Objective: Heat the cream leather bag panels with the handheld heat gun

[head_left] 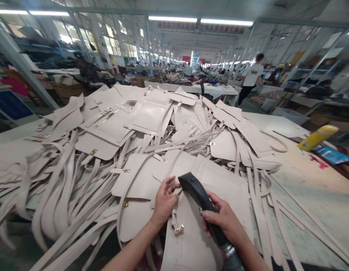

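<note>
My right hand point(223, 218) is closed around the handle of a black hand-held tool point(201, 199) whose head points up and to the left. My left hand point(164, 199) rests beside the tool's head with its fingers curled on a cream leather bag piece point(188, 241) that lies in front of me. A small metal clasp point(177, 226) sits on that piece just below my left hand. Cream bag panels and long straps point(120, 150) lie heaped over most of the table.
A yellow bottle point(318, 137) and a blue packet point(332, 155) lie at the right of the table point(312, 188). A person in a white shirt point(252, 77) stands at the far tables. Shelving and metal posts line both sides.
</note>
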`<state>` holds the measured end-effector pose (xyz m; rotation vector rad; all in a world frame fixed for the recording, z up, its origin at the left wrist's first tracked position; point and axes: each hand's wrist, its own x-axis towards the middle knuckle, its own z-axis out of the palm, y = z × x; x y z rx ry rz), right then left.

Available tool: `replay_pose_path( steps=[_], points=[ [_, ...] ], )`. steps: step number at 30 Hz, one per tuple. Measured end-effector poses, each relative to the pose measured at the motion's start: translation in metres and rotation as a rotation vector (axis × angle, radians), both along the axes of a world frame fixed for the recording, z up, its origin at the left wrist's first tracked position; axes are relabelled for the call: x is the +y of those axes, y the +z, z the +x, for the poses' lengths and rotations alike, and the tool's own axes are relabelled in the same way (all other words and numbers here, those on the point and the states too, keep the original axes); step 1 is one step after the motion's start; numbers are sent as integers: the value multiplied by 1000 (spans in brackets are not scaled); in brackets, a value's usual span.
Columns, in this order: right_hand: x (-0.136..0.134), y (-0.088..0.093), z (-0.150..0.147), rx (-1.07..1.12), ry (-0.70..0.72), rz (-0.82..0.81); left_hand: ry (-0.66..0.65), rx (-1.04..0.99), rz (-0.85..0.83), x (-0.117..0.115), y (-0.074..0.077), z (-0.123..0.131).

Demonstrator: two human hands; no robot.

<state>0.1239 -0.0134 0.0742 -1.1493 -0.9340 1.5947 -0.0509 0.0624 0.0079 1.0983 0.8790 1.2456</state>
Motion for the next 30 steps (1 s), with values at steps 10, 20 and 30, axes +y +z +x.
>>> replay_pose_path(
  steps=[10,20,30],
  points=[
    [-34,4,47,-137,-370,-13,356,503,587,160,102,-37],
    [-71,-17,36,-107,-222,-149,368,580,251,148,46,-91],
    [-46,-34,14,-33,45,-145,232,501,-197,13,46,-141]
  ],
)
